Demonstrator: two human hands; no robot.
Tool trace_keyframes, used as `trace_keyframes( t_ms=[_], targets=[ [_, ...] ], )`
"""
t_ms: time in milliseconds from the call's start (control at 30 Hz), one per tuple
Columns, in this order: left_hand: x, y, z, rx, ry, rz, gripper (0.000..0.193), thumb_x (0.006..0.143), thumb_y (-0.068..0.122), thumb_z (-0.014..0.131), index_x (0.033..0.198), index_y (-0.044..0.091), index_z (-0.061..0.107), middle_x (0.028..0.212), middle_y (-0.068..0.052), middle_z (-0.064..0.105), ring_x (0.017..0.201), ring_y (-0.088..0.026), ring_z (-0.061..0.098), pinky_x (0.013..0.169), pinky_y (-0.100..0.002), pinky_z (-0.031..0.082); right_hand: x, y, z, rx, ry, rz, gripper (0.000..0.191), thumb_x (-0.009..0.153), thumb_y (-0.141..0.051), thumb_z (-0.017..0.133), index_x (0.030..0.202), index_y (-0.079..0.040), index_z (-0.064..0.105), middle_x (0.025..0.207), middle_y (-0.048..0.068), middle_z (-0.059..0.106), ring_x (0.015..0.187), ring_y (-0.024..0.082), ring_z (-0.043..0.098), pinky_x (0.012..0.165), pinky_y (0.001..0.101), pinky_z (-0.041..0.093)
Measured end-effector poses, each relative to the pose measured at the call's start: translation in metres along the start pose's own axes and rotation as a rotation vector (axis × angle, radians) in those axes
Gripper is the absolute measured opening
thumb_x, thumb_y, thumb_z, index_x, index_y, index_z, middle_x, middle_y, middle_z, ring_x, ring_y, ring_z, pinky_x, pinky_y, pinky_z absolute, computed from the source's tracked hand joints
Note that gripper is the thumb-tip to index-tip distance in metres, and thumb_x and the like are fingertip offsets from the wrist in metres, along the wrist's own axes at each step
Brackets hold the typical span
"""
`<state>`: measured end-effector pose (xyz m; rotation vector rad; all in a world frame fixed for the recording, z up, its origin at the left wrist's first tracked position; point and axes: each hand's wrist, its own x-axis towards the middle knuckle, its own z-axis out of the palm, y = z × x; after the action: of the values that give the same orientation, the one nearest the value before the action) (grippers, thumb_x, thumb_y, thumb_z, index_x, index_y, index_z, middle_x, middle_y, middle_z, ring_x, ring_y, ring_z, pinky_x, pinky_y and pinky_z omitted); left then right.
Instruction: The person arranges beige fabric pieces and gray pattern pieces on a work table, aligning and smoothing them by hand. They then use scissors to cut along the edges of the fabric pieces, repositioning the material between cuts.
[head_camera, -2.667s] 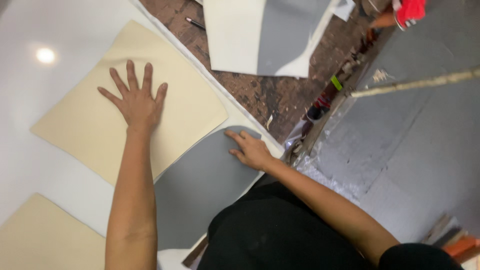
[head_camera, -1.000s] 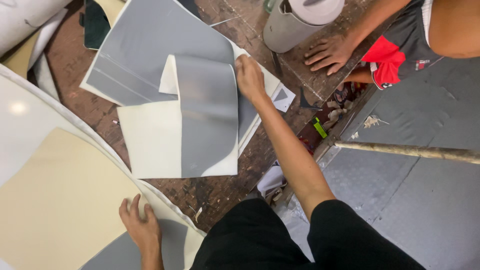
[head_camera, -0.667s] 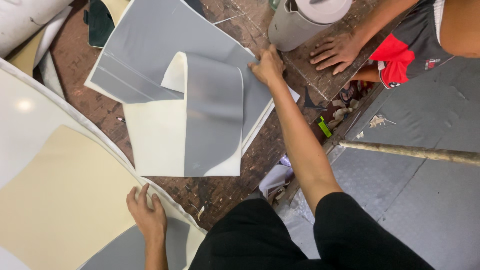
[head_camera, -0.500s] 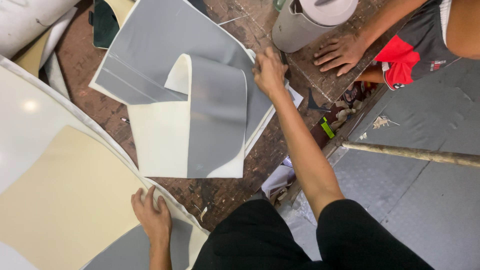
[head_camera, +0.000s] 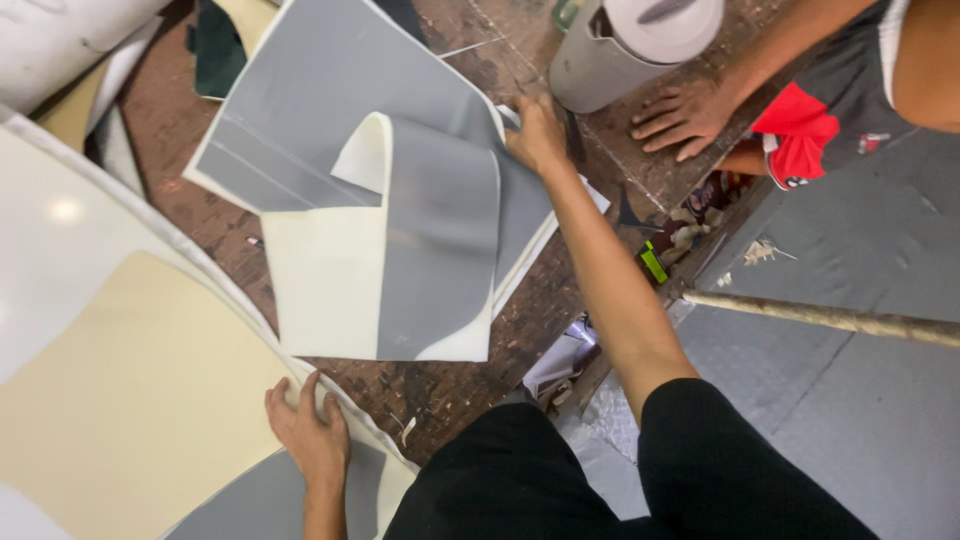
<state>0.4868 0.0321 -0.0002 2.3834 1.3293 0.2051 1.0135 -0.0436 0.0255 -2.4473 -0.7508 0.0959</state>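
Observation:
My right hand (head_camera: 537, 133) reaches far forward and grips the right edge of a grey sheet with a cream underside (head_camera: 430, 250), which is curled and folded over on a stack of grey sheets (head_camera: 320, 100). My left hand (head_camera: 308, 432) rests flat, fingers spread, on the edge of a large white sheet (head_camera: 90, 230), touching a beige panel (head_camera: 130, 400) and a grey piece (head_camera: 260, 500) near me.
Another person's hand (head_camera: 680, 118) lies on the worn brown wooden table (head_camera: 470, 370) beside a grey cylindrical container (head_camera: 630, 45). A wooden pole (head_camera: 820, 318) crosses the grey floor at right. Dark scraps (head_camera: 215, 50) lie at the far left.
I turned from the beige panel to the grey stack. My right hand reached forward, took the folded grey sheet's edge and moved it right. My left hand slid down to the white sheet's edge.

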Motion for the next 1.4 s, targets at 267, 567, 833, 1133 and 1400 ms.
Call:
trace_keyframes(
  t_ms=[267, 567, 833, 1133, 1400],
  targets=[
    [-0.005, -0.009, -0.004, -0.009, 0.024, 0.046, 0.044, 0.086, 0.01, 0.07, 0.13, 0.013, 0.067, 0.148, -0.028, 0.044, 0.145, -0.049, 0.034, 0.121, -0.058, 0.027, 0.012, -0.028, -0.031, -0.026, 0.04, -0.041, 0.031, 0.091, -0.017, 0.076, 0.119, -0.01, 0.065, 0.105, 0.023, 0.072, 0.102, 0.047, 0.065, 0.083, 0.0556, 0.05],
    [-0.01, 0.003, -0.056, -0.47, -0.074, -0.339, 0.043, 0.094, 0.017, 0.059, 0.138, 0.021, 0.06, 0.158, -0.016, 0.035, 0.144, -0.037, 0.042, 0.116, -0.057, 0.038, -0.087, -0.224, -0.16, 0.338, -0.371, -0.016, 0.029, 0.109, -0.036, 0.059, 0.111, -0.008, 0.069, 0.081, 0.006, 0.069, 0.065, 0.017, 0.065, 0.058, 0.0326, 0.052],
    [-0.073, 0.03, -0.169, -1.014, 0.072, -0.032, 0.094, 0.076, 0.035, 0.084, 0.153, 0.012, 0.035, 0.16, -0.018, 0.024, 0.147, -0.038, 0.029, 0.117, -0.052, 0.033, -0.252, -0.336, -0.129, 0.243, -1.034, -0.583, 0.027, 0.087, -0.022, 0.071, 0.105, -0.002, 0.076, 0.088, 0.006, 0.078, 0.079, 0.013, 0.071, 0.072, 0.0298, 0.056],
    [-0.196, -0.067, -0.221, -1.056, -0.084, -0.434, 0.065, 0.083, 0.025, 0.081, 0.142, 0.015, 0.056, 0.128, -0.005, 0.068, 0.122, -0.031, 0.064, 0.109, -0.044, 0.05, -0.33, -0.395, -0.058, 0.279, -1.249, -0.547, 0.016, 0.091, -0.016, 0.069, 0.091, -0.001, 0.073, 0.073, 0.002, 0.066, 0.071, 0.01, 0.054, 0.064, 0.029, 0.044],
    [-0.284, -0.208, -0.279, -0.999, 0.046, -0.83, 0.061, 0.079, 0.019, 0.081, 0.137, 0.023, 0.062, 0.099, -0.005, 0.073, 0.091, -0.019, 0.068, 0.086, -0.037, 0.052, -0.438, -0.443, 0.025, 0.291, -1.166, -0.515, 0.016, 0.094, -0.016, 0.067, 0.092, 0.0, 0.07, 0.073, 0.0, 0.061, 0.071, 0.009, 0.051, 0.063, 0.0263, 0.043]
  ],
)
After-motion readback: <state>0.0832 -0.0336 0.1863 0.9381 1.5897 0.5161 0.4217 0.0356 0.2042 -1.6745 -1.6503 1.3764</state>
